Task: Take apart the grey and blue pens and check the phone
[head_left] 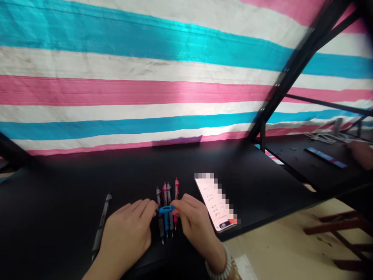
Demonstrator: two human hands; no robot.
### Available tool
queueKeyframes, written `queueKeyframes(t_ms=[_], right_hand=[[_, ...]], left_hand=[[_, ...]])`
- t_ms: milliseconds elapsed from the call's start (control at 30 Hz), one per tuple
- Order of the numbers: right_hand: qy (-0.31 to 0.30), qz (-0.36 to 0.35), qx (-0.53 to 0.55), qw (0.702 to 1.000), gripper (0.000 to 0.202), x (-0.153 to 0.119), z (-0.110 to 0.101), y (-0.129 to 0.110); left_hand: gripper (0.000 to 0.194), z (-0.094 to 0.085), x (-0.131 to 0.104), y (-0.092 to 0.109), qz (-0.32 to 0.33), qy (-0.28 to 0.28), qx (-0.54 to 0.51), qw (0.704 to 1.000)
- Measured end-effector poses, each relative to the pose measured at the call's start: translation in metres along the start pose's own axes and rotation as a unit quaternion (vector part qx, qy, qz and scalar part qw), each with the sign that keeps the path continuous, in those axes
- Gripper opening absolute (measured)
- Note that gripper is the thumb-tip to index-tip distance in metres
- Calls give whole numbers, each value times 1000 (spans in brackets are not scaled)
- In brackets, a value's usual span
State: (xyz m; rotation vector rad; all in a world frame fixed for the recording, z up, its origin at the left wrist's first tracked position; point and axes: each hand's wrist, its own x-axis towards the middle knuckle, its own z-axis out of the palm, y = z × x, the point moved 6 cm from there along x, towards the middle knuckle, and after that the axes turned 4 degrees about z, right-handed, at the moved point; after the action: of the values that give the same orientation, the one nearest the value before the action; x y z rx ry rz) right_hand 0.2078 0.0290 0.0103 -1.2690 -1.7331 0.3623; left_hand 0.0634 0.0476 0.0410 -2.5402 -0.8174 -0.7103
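A short blue pen part (pixel 166 210) lies level between my two hands, each end in a pinch. My left hand (pixel 132 225) is closed on its left end, and my right hand (pixel 189 217) grips the right end. Beneath it, several click pens rest side by side on the black table. Among them are a grey pen (pixel 158 193) on the left and a red pen (pixel 176 186) on the right; the hands and the blue part cover some of their middles. Another grey pen (pixel 102 219) lies apart, left of my left hand.
A lit phone (pixel 214 202) lies on the black table (pixel 72 175) beside my right hand. A striped tarp (pixel 131 93) hangs behind, with a slanted black frame bar (pixel 291 74). At right, another person's hand (pixel 361 153) is near a second phone (pixel 325 157) and white cables (pixel 323 137).
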Motion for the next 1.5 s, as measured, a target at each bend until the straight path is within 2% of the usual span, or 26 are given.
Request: queueKeyframes(t_ms=[200,267,400,467,500,533,567,600,633,667,733,767,833,900,967,1100,1300,1433,1500], right_hand=[[29,-4,-17,999,36,-11,4,-1],[33,-1,-14,999,36,-16,6,1],[48,6,3,999,30,-23,5,7],[58,35,40,997,26,-25,3,13],[62,55,63,995,24,-26,2,17],[65,78,85,991,22,-27,1,21],[68,99,102,987,21,-27,0,25],[69,118,115,984,19,-28,0,28],[65,136,125,981,18,-28,1,30],[57,152,135,978,18,-28,2,32],[38,180,157,970,18,-28,6,34],[28,195,174,965,17,-28,7,35],[11,232,221,947,17,-28,10,38],[-2,267,267,926,18,-28,12,42],[-18,286,300,910,19,-28,14,44],[-47,283,346,893,18,-26,17,43],[-49,280,372,884,19,-24,17,42],[-23,292,335,896,19,-25,16,44],[1,284,302,910,20,-26,14,43]], left_hand=[[29,7,3,-1,-26,-68,-49,996],[29,9,2,1,-27,-76,-62,995],[30,5,-5,1,-26,-11,-83,996],[22,3,-14,-4,-67,29,-117,990],[21,4,-20,-9,-114,47,-147,981],[24,6,-28,-15,-181,67,-188,963],[29,10,-38,-21,-266,86,-238,930],[34,16,-51,-27,-363,115,-293,877],[38,23,-65,-30,-454,146,-351,806],[41,32,-75,-29,-511,150,-413,739],[38,45,-86,-22,-571,167,-501,628],[37,49,-87,-19,-582,176,-531,590],[37,51,-86,-14,-591,206,-564,538],[38,52,-83,-11,-589,228,-586,508],[36,53,-80,-8,-578,242,-605,492],[35,57,-78,-5,-565,255,-621,480],[32,58,-76,-4,-561,269,-603,499],[32,56,-74,-1,-554,271,-603,506],[34,55,-75,1,-562,285,-595,499]])
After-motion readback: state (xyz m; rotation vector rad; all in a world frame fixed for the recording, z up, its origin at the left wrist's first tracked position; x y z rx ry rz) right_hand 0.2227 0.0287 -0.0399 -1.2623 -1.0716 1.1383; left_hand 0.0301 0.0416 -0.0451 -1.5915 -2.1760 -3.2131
